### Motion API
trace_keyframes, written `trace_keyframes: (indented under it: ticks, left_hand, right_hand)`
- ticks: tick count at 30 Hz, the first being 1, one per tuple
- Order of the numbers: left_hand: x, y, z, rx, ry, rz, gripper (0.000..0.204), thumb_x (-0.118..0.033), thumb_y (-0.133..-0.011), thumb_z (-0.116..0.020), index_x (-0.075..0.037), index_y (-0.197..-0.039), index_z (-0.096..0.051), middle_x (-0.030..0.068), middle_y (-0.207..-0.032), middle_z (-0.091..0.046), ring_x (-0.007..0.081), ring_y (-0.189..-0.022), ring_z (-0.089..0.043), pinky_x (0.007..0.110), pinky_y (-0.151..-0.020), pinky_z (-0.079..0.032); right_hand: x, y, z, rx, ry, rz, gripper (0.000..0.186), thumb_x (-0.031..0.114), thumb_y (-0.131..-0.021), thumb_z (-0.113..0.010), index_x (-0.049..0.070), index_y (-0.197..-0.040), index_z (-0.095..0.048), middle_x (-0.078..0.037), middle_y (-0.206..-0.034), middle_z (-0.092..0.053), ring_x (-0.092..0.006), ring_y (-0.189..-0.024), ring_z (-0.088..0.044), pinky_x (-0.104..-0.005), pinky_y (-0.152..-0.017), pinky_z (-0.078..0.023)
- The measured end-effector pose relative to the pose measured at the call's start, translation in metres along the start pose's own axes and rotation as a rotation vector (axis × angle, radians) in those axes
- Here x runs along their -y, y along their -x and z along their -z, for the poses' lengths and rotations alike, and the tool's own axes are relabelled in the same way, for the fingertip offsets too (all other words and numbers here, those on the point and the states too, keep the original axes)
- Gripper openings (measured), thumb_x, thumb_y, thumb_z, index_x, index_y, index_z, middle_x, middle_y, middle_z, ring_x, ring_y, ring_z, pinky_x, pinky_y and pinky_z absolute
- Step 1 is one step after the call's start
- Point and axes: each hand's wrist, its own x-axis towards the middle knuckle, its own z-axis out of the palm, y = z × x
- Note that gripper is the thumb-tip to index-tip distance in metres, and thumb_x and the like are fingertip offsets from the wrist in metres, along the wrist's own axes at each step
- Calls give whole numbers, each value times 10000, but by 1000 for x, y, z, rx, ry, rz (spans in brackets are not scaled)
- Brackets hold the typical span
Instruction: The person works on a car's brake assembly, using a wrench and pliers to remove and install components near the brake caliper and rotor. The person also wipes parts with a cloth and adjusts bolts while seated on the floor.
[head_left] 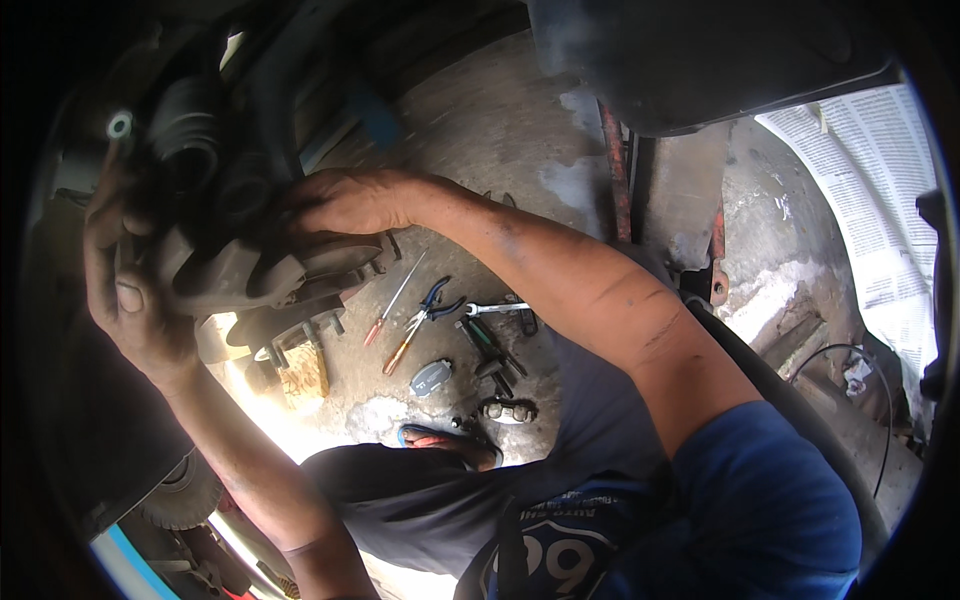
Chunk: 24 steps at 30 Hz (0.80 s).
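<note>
A dark, dirty brake caliper (225, 280) with round piston openings fills the upper left, above part of a brake disc (275, 325). My left hand (140, 275) is wrapped round the caliper's left side, its thumb pressed to the near face and a finger stretched up beside a pale ringed bolt end (120, 125). From the other side my right hand (350, 205) reaches across and grips the caliper's right end; its fingertips sink into shadow. What lies behind the caliper is too dark to make out.
On the concrete floor lie a red-handled screwdriver (375, 330), blue-handled pliers (430, 305), a wrench (490, 309), a green-handled tool (484, 338), and an oval grey pad (432, 378). A wood block (303, 370) stands below the disc. Right are a red metal bar (615, 170) and newspaper (860, 180).
</note>
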Motion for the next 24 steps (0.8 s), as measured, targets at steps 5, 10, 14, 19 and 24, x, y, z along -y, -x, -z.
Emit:
trace_keyframes:
  ticks: [5, 10, 14, 19, 24]
  left_hand:
    - [2, 0, 0, 4, 5, -23, 753, -681, -1018, -472, 58, -1079, -606, 262, -1392, -588, 387, -1389, -504, 523, -1171, -353]
    - [9, 0, 1, 9, 34, -30, 761, -685, -1013, -479, 59, -1106, -606, 256, -1405, -582, 373, -1389, -501, 514, -1170, -358]
    - [6, 1, -2, -8, 70, -6, 766, -689, -1007, -487, 62, -1106, -602, 249, -1406, -581, 361, -1373, -509, 509, -1167, -356]
    - [10, 4, 6, 24, 41, -2, 759, -691, -1004, -492, 56, -1086, -593, 238, -1402, -579, 346, -1353, -518, 489, -1156, -353]
    - [7, -3, 0, 20, 14, -48, 776, -719, -997, -477, 44, -1068, -600, 234, -1398, -581, 352, -1344, -528, 489, -1149, -365]
  right_hand:
    - [-22, -9, -12, -25, -1, 68, 558, 507, -1031, -539, 170, -1474, -574, -128, -1455, -617, -293, -1342, -573, -377, -1131, -437]
    - [-41, -10, -8, -30, 65, 222, 579, 538, -1057, -483, 148, -1476, -569, -131, -1466, -606, -294, -1370, -548, -368, -1162, -403]
    - [-39, -13, -11, -59, 175, 298, 588, 543, -1070, -457, 125, -1468, -574, -128, -1463, -608, -298, -1371, -548, -375, -1161, -406]
    - [-7, -1, -5, 8, 35, 9, 593, 586, -1057, -456, 177, -1466, -584, -130, -1466, -604, -314, -1366, -551, -399, -1148, -420]
    - [-8, 2, 2, 39, 75, -14, 616, 634, -1038, -446, 216, -1468, -586, -122, -1499, -576, -325, -1390, -524, -412, -1158, -409]
